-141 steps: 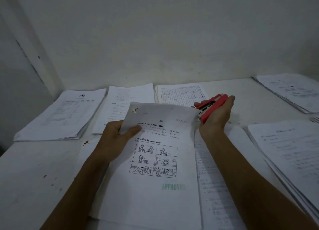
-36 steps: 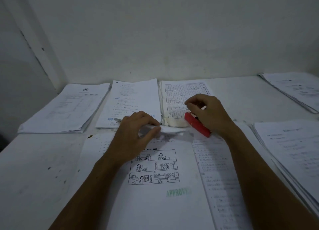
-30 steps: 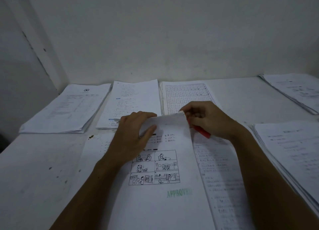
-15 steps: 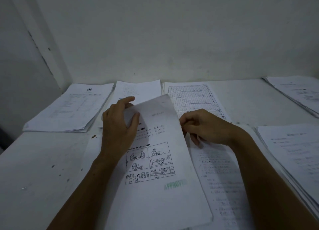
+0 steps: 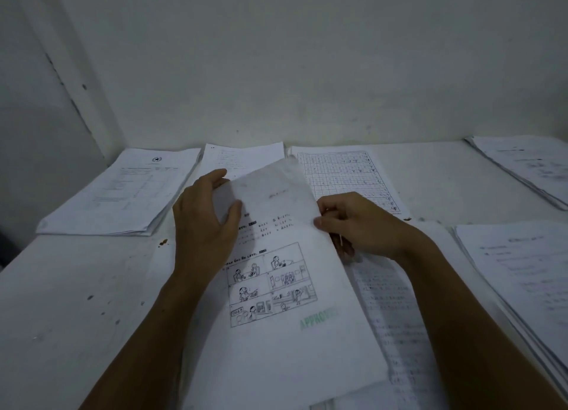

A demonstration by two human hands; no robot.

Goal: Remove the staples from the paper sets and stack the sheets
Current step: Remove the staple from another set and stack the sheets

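Here both hands hold one sheet point(image 5: 285, 274), the page with comic panels and a green "APPROVED" stamp, lifted at its far end above the desk point(image 5: 61, 317). The left hand point(image 5: 203, 225) grips the sheet's upper left edge, thumb on the printed face, fingers curled behind it. The right hand point(image 5: 356, 225) pinches the right edge with thumb and curled fingers; whether anything else sits in that palm cannot be told. Under and just right of the sheet lies another page point(image 5: 396, 317) of dense text, flat on the desk. Along the wall sit three stacks: a thick one point(image 5: 123, 191) at left, a middle one point(image 5: 246, 157) partly hidden behind the raised sheet, and a grid page point(image 5: 344, 176) beyond the right hand. More stacks lie at the far right point(image 5: 522, 166) and near right point(image 5: 528, 280). Dark specks dot the desk at left.
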